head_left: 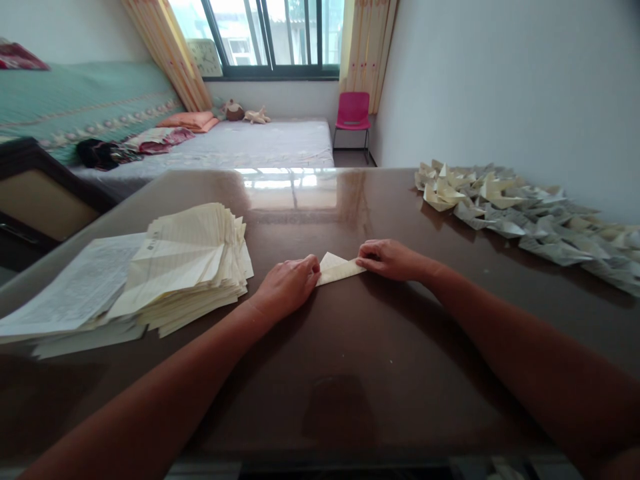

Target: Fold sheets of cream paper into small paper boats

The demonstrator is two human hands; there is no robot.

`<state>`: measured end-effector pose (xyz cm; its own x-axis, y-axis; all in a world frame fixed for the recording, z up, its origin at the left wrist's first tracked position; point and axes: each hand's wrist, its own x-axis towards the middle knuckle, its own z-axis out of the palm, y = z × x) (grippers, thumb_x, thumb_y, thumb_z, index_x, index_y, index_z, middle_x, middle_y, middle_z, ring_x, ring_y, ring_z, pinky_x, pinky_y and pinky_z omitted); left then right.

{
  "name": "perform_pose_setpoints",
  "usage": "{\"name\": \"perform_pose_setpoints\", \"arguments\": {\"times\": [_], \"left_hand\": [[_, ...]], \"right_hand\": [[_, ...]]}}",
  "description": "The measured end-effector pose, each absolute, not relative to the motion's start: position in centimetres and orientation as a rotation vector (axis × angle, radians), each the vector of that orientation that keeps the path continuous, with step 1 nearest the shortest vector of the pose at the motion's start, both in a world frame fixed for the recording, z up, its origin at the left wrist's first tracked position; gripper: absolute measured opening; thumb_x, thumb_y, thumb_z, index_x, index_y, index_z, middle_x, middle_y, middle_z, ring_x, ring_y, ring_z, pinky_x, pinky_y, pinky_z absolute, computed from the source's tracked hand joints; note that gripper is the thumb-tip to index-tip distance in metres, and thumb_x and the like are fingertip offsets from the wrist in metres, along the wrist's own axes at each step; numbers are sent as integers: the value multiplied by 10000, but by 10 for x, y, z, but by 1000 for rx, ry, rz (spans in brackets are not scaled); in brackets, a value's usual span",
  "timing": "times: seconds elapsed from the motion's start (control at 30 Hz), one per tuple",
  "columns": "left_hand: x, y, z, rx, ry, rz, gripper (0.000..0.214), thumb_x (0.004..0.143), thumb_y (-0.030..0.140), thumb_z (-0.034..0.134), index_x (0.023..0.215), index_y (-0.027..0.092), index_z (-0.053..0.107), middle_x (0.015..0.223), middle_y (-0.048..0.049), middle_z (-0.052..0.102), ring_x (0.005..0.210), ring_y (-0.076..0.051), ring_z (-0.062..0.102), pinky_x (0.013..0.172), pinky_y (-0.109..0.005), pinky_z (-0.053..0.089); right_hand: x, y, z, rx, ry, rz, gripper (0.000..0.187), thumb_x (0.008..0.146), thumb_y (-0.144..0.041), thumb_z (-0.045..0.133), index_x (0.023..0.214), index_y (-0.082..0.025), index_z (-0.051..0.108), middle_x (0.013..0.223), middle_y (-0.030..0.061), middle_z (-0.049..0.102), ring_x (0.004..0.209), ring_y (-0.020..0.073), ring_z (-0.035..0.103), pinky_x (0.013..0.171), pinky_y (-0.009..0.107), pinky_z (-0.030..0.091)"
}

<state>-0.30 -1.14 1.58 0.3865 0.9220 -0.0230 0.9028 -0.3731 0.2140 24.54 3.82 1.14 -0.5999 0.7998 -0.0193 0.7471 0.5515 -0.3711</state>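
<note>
The paper (343, 270) is plain cream, like the stack (175, 250), whose top page bears faint dark print; the sheet (75, 283) is white with dense grey patterning. Cream mixes with printed grey among the folded shapes (543, 248). The worktop (300, 373) is deep brown, the chair (354, 111) magenta, the pillows (187, 121) orange, the curtains (165, 53) pale orange-yellow, the bedcover (280, 143) pale lilac-grey.

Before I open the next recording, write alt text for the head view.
The person's left hand and right hand hold a folded cream paper by its two ends at a glossy brown table. Stacked sheets lie to the left, folded paper shapes to the right; beyond are a bed and pink chair.
</note>
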Motion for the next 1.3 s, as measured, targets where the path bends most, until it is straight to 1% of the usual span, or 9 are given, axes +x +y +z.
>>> {"name": "perform_pose_setpoints", "arguments": {"times": [0.23,0.43,0.53,0.67,0.77,0.87,0.97,1.13,1.3], "left_hand": [[5,-15,16,2551,1704,34,241,954,324,329,1015,225,540,927,-53,697,812,-212,659,680,-290,421],[7,-17,17,2591,1755,-53,239,964,336,328,1046,249,535,944,-33,681,797,-200,639,657,-287,432],[6,-19,15,2696,1755,-19,236,967,326,344,1072,246,540,953,-38,645,909,-208,594,659,-278,443],[5,-18,13,2955,1540,99,293,955,258,410,1237,264,493,1116,-54,570,1080,-210,483,797,-297,449],[5,-17,13,3041,1317,73,329,963,277,405,1286,294,470,1129,-36,557,1072,-196,467,865,-309,427],[7,-17,13,3068,1243,3,331,973,295,377,1289,299,475,1087,-30,564,1013,-190,482,815,-309,429],[10,-18,11,3110,1253,-25,369,970,278,379,1334,302,435,1095,-35,564,994,-197,486,770,-322,423],[14,-22,9,3157,1278,-42,426,968,259,373,1392,297,371,1119,-47,561,1006,-206,486,729,-332,413],[16,-22,12,3149,1277,-50,427,964,260,383,1387,316,377,1118,-48,558,1010,-203,487,727,-320,413]], "right_hand": [[235,27,16,-1537,-2738,181,299,914,-413,420,830,-195,607,900,40,642,747,141,562,573,239,287],[234,24,21,-1608,-2721,202,274,901,-418,437,824,-209,595,920,25,654,781,144,579,571,238,285],[234,25,19,-1607,-2707,225,263,894,-418,448,818,-213,595,921,19,655,780,141,579,569,237,286],[236,29,15,-1592,-2690,237,258,880,-425,464,802,-218,596,900,12,654,767,143,576,558,240,282],[237,30,14,-1575,-2682,269,247,871,-419,475,798,-220,600,890,9,655,757,142,572,559,239,285],[236,31,14,-1591,-2665,295,238,864,-416,484,800,-222,605,890,8,658,751,139,567,564,238,289],[235,29,15,-1633,-2647,270,242,865,-414,478,793,-222,606,884,8,660,744,140,569,560,243,287],[230,23,15,-1656,-2688,100,281,903,-408,413,847,-213,608,933,33,659,800,166,597,560,259,293],[230,17,19,-1683,-2709,-42,315,936,-412,375,920,-197,604,964,55,645,812,187,613,586,268,339]]}}
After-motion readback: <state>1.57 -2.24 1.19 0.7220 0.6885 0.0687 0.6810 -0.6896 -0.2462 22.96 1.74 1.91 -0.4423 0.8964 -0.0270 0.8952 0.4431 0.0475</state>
